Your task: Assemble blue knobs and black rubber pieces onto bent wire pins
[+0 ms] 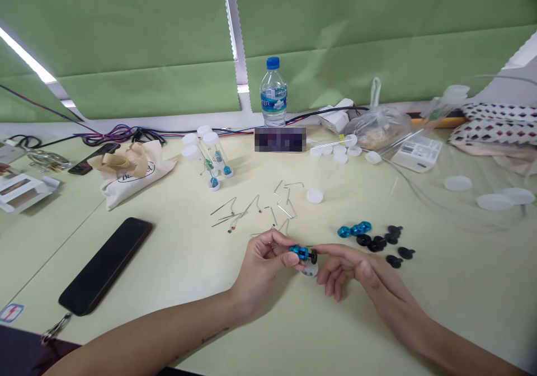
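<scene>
My left hand (268, 261) pinches a small shiny blue metal part (299, 252) between thumb and fingers. A black disc-headed plug (313, 256) sticks out of the part's right end. My right hand (354, 269) has its index finger stretched to the plug's head, seemingly touching it; the other fingers are loosely bent and hold nothing. Just below the part is a white round piece (309, 269) with dark spots, partly hidden. To the right lie several loose blue parts (356, 229) and several black plugs (378, 244). Bent metal wires (241, 214) are scattered beyond my hands.
Clear tubes with white caps (205, 141) stand at the back left. A water bottle (274, 93) is behind them. A phone (107, 264), a cloth pouch (134, 177) and cables (104, 135) lie left. Loose white caps (457, 183) and a plastic bag (377, 127) are right.
</scene>
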Demonstrator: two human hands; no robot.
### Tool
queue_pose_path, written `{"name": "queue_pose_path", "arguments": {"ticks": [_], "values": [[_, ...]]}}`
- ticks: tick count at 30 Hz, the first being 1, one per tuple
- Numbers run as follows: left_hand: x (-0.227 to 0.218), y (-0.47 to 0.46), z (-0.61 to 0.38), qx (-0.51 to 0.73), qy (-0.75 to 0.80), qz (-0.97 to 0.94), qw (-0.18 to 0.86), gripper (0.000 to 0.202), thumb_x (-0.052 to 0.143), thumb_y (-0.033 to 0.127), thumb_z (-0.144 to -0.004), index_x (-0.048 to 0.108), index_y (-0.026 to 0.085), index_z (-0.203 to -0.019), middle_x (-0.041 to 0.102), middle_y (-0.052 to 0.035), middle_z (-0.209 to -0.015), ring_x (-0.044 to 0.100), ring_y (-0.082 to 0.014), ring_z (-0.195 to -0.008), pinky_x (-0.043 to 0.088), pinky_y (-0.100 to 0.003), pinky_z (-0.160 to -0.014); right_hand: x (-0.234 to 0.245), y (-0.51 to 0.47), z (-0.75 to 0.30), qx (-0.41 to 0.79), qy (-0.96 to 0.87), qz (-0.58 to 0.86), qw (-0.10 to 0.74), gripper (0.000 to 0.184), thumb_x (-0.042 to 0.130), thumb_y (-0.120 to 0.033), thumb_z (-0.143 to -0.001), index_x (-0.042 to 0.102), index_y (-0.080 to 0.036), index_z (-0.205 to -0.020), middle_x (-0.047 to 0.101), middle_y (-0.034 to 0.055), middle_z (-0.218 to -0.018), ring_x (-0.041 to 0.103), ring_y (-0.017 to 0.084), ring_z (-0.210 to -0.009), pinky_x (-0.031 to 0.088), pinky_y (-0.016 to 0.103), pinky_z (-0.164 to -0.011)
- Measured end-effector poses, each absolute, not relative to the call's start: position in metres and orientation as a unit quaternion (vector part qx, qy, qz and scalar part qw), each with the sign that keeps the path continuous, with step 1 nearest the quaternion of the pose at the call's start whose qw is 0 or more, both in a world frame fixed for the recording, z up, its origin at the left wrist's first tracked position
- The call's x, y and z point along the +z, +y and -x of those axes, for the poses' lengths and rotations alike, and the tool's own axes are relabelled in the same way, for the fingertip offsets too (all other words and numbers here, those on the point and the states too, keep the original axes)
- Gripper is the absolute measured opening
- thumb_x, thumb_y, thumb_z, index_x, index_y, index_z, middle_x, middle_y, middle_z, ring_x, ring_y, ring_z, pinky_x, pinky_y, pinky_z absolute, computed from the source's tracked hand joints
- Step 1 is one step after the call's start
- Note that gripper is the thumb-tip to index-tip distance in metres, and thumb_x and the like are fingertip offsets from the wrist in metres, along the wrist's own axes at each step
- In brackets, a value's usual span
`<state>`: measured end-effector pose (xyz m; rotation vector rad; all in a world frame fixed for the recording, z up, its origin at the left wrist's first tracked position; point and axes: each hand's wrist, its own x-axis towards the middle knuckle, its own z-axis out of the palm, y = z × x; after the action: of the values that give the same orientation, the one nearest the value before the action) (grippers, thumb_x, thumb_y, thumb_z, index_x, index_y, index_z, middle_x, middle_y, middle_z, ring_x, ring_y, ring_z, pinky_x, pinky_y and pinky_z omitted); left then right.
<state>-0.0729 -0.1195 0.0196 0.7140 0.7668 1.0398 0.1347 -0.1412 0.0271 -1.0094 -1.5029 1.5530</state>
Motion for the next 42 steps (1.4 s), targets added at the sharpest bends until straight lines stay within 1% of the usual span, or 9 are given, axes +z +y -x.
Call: {"name": "queue_pose_path", "arguments": {"ticks": [9,13,16,20,24,27,33,39,42], "values": [[0.02,-0.121,0.073,0.474,0.345,-0.321,0.744,0.016,0.08,0.018,-0.072,0.066,0.014,-0.078,0.073,-0.0024,-0.072,0.066,-0.012,-0.063,0.05,-0.027,-0.07,0.027,-0.14,-0.134,0.591,-0.598,0.401,0.364,0.053,0.031,-0.055,-0.097,0.061,-0.019,-0.123,0.069,0.0092,-0.087,0.064,0.017,-0.07,0.054,0.031,-0.062],[0.019,-0.127,0.068,0.467,0.325,-0.306,0.763,0.017,0.081,0.016,-0.069,0.066,0.013,-0.075,0.073,-0.0031,-0.071,0.066,-0.0128,-0.064,0.05,-0.028,-0.068,0.032,-0.14,-0.131,0.513,-0.664,0.438,0.323,0.03,0.057,-0.041,-0.091,0.062,-0.026,-0.116,0.07,0.0035,-0.084,0.064,0.016,-0.071,0.055,0.028,-0.063],[0.016,-0.131,0.065,0.469,0.296,-0.297,0.777,0.018,0.083,0.011,-0.066,0.066,0.014,-0.073,0.073,-0.0033,-0.072,0.067,-0.0142,-0.065,0.051,-0.03,-0.069,0.032,-0.142,-0.128,0.448,-0.703,0.453,0.315,0.023,0.065,-0.033,-0.086,0.063,-0.029,-0.109,0.071,0.0001,-0.08,0.065,0.016,-0.069,0.056,0.027,-0.064],[0.013,-0.132,0.065,0.471,0.29,-0.302,0.776,0.019,0.083,0.008,-0.064,0.067,0.014,-0.073,0.074,-0.0035,-0.072,0.068,-0.0149,-0.066,0.051,-0.033,-0.072,0.029,-0.145,-0.126,0.422,-0.699,0.476,0.325,0.02,0.066,-0.032,-0.084,0.062,-0.028,-0.104,0.072,0.0008,-0.082,0.066,0.017,-0.07,0.057,0.027,-0.06],[0.014,-0.13,0.065,0.471,0.295,-0.31,0.771,0.021,0.084,0.009,-0.062,0.068,0.013,-0.073,0.075,-0.005,-0.075,0.069,-0.0169,-0.07,0.052,-0.034,-0.073,0.028,-0.146,-0.126,0.43,-0.69,0.483,0.325,0.012,0.064,-0.031,-0.086,0.062,-0.026,-0.096,0.07,0.0001,-0.078,0.066,0.015,-0.067,0.057,0.025,-0.06],[0.016,-0.13,0.065,0.474,0.295,-0.31,0.77,0.02,0.084,0.009,-0.062,0.068,0.013,-0.074,0.075,-0.0052,-0.075,0.069,-0.017,-0.07,0.053,-0.034,-0.072,0.027,-0.146,-0.127,0.439,-0.682,0.487,0.323,0.012,0.063,-0.032,-0.086,0.062,-0.025,-0.095,0.069,-0.0002,-0.075,0.065,0.014,-0.064,0.056,0.024,-0.056],[0.018,-0.131,0.063,0.486,0.283,-0.309,0.767,0.019,0.084,0.008,-0.062,0.069,0.014,-0.071,0.073,-0.0036,-0.073,0.069,-0.0198,-0.069,0.052,-0.039,-0.072,0.023,-0.147,-0.127,0.463,-0.67,0.482,0.322,0.012,0.061,-0.034,-0.088,0.063,-0.024,-0.095,0.069,0.0006,-0.075,0.064,0.014,-0.062,0.055,0.024,-0.055],[0.017,-0.131,0.062,0.485,0.288,-0.294,0.772,0.02,0.084,0.005,-0.06,0.068,0.013,-0.069,0.073,-0.004,-0.071,0.068,-0.0194,-0.068,0.052,-0.038,-0.07,0.022,-0.145,-0.128,0.471,-0.669,0.476,0.323,0.011,0.06,-0.033,-0.088,0.063,-0.024,-0.093,0.066,-0.0004,-0.069,0.062,0.013,-0.059,0.054,0.023,-0.054],[0.017,-0.131,0.063,0.483,0.291,-0.301,0.769,0.019,0.083,0.005,-0.061,0.069,0.013,-0.071,0.073,-0.0032,-0.069,0.069,-0.0177,-0.067,0.053,-0.036,-0.071,0.024,-0.143,-0.127,0.469,-0.679,0.475,0.305,0.012,0.057,-0.033,-0.09,0.063,-0.026,-0.098,0.065,-0.0009,-0.07,0.061,0.013,-0.061,0.052,0.023,-0.055]]}}
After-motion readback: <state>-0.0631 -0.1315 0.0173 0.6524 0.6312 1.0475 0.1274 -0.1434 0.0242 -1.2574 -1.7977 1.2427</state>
